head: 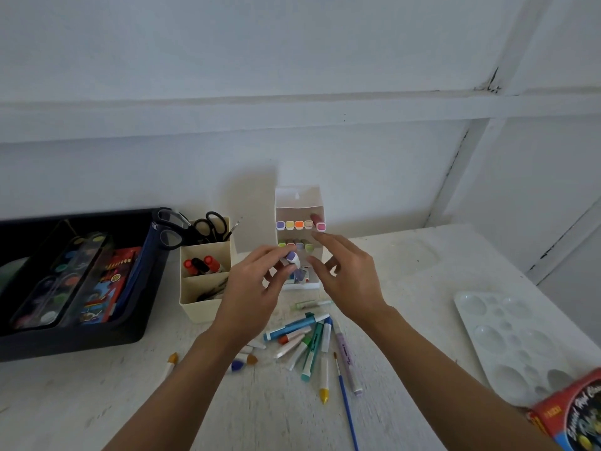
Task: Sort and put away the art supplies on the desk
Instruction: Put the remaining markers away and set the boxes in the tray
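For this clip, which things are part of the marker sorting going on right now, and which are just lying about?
In play: left hand pinching the purple-capped marker; right hand, open; white marker box; loose markers.
Lying about: paint palette; red box; black tray; cream organiser; blue paintbrush.
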